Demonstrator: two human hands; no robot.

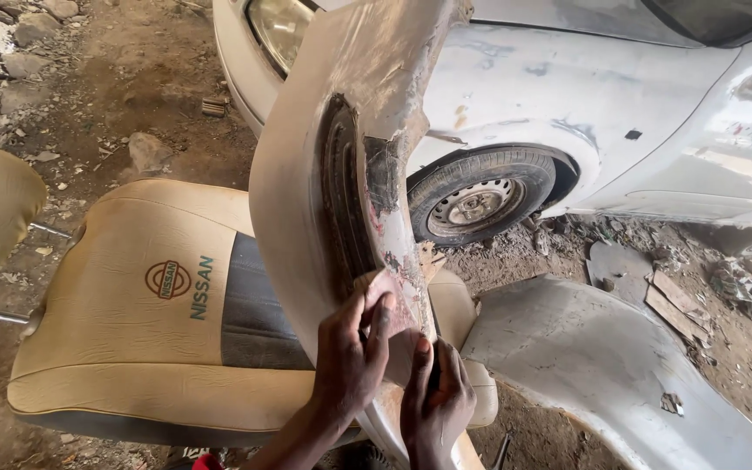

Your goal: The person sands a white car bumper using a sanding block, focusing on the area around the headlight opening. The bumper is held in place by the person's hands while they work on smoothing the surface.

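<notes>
While both hands work low on the upturned car body panel [324, 174], the panel stands propped on edge against a tan car seat [132, 322] laid flat on the dirt. Left hand [350, 357]: fingers spread and pressed flat over a small piece of reddish abrasive sheet [393, 300], held against the panel's inner lip. Right hand [435, 405]: closed round the lower edge of the panel just beside the left, steadying it; whether it grips anything else cannot be told. Hands near each other, almost touching. Surface state: broad outer face reads dull, even, beige-grey, which I judge already rubbed down. The ribbed inner recess and the lip above the hands show dark patches, rust-red spots and flaking coat, so that strip appears unfinished, as does the bottom edge hidden by the hands. Surroundings: a second grey panel [602, 365] lies on the ground to the right; a white car [620, 113] with patchy filler stands behind, front wheel [479, 202] visible.
</notes>
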